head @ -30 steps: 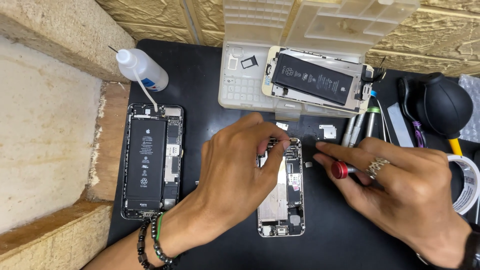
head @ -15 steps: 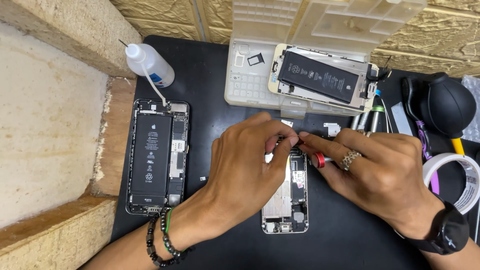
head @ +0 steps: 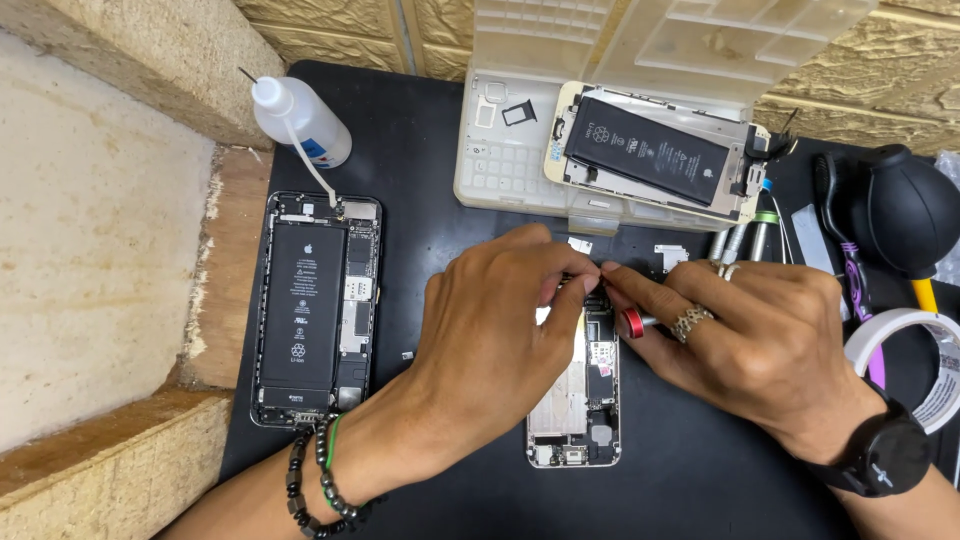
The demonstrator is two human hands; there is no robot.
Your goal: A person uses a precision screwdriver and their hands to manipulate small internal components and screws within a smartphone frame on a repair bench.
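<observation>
Lying face-open on a black work mat (head: 400, 120), a gold-edged phone chassis (head: 575, 400) with its battery removed sits near the middle of the scene, long side running near to far. Both hands meet over its far end. The left hand (head: 490, 330) comes in from the near left, fingers curled and thumb pressed to fingertips in a pinch at the top of the chassis; what it pinches is too small to tell. The right hand (head: 760, 340) comes in from the near right, closed around a small screwdriver (head: 634, 321) with a red collar, its tip pointing toward the left hand's pinch. This hand wears rings, with a black watch (head: 880, 455) on its wrist; the left wrist wears dark bead bracelets (head: 315, 475).

To the left, well apart, a second opened phone (head: 315, 305) in black lies with its battery still in place. Just beyond its far end stands a small clear squeeze bottle (head: 300, 120) with a thin needle nozzle. At the far centre, a clear plastic parts box (head: 500, 160) with its lid raised bears a third opened phone (head: 650, 155) resting across it. On the far right lie a black rubber air blower (head: 905, 210), several slim tools (head: 745, 240) and a roll of white tape (head: 920, 360). Rough stone blocks (head: 90, 260) border the mat at left.
</observation>
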